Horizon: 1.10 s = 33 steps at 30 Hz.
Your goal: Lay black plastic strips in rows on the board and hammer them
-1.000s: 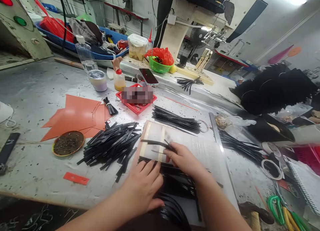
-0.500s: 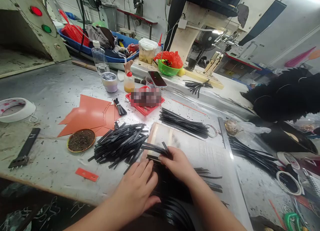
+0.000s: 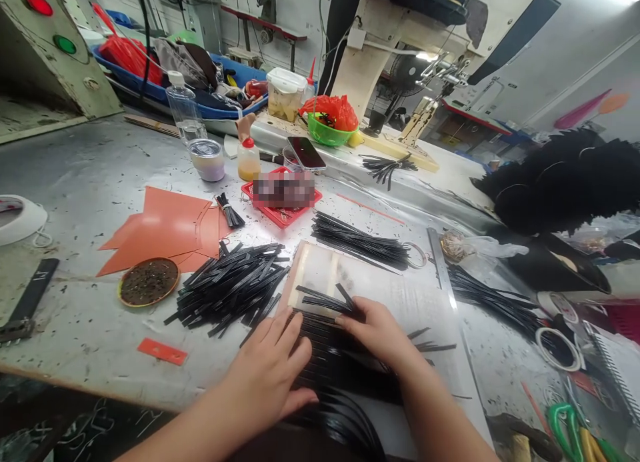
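Observation:
My left hand (image 3: 273, 372) lies flat, fingers stretched out, pressing down on a row of thin black strips (image 3: 325, 362) laid side by side on a pale work board (image 3: 400, 295) at the table's near edge. My right hand (image 3: 375, 332) rests on the same row, its fingers pinched on a few loose black strips (image 3: 325, 301) that stick out to the left. A big loose heap of black strips (image 3: 233, 285) lies just left of the board. A tidy bundle of longer strips (image 3: 360, 241) lies beyond the board.
Orange sheets (image 3: 165, 229) and a round dish (image 3: 149, 282) lie to the left. A red tray (image 3: 283, 205), glue bottle (image 3: 249, 159), cup (image 3: 207, 159) and phone (image 3: 306, 153) stand behind. A metal ruler (image 3: 440, 265), more strips (image 3: 493, 299), tape rings and green scissors (image 3: 575, 429) are on the right.
My right hand has slid a little to the right along the strip row, still pinching the loose strips. My left hand stays flat in place. The view shifted slightly.

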Each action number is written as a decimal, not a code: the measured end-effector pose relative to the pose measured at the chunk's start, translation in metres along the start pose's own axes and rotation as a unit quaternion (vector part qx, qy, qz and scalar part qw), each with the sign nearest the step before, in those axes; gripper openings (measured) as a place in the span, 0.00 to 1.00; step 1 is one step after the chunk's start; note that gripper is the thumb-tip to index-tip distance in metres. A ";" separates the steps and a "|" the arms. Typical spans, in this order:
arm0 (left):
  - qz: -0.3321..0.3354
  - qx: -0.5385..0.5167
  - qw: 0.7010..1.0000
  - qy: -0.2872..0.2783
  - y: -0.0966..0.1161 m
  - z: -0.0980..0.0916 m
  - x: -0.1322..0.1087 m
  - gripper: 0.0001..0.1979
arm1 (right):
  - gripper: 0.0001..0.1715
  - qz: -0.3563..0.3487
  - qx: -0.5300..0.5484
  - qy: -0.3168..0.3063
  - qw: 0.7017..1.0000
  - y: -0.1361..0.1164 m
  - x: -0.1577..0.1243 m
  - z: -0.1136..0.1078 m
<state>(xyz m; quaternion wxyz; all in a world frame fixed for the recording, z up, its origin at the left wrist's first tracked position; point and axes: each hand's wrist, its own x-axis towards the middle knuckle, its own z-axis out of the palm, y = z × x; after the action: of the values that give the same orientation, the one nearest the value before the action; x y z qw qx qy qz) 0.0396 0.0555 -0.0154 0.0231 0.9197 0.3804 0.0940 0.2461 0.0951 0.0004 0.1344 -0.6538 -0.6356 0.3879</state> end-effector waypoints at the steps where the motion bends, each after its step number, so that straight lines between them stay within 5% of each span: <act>1: -0.004 0.002 1.000 0.007 0.001 0.001 0.000 0.29 | 0.08 0.003 -0.005 0.004 1.000 0.003 -0.001 -0.002; 7: -0.009 0.015 1.000 0.004 0.003 0.000 0.007 0.28 | 0.10 -0.008 -0.061 0.027 0.998 0.003 -0.003 -0.002; 15: 0.078 -0.016 0.997 0.002 0.012 0.006 0.028 0.32 | 0.10 -0.020 -0.109 0.024 0.994 0.001 -0.005 0.000; 25: 0.080 -0.026 0.996 0.005 0.008 0.009 0.021 0.31 | 0.13 0.010 -0.112 0.099 0.989 0.024 -0.005 -0.062; 33: 0.085 -0.016 0.996 0.030 0.002 0.009 0.012 0.29 | 0.06 -0.083 0.084 -0.074 0.990 -0.020 0.017 -0.018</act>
<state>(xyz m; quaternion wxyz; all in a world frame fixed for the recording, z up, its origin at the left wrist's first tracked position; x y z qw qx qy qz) 0.0514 0.0631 -0.0221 0.0186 0.9451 0.2996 0.1291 0.2422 0.1198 0.0205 0.1734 -0.5547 -0.6612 0.4744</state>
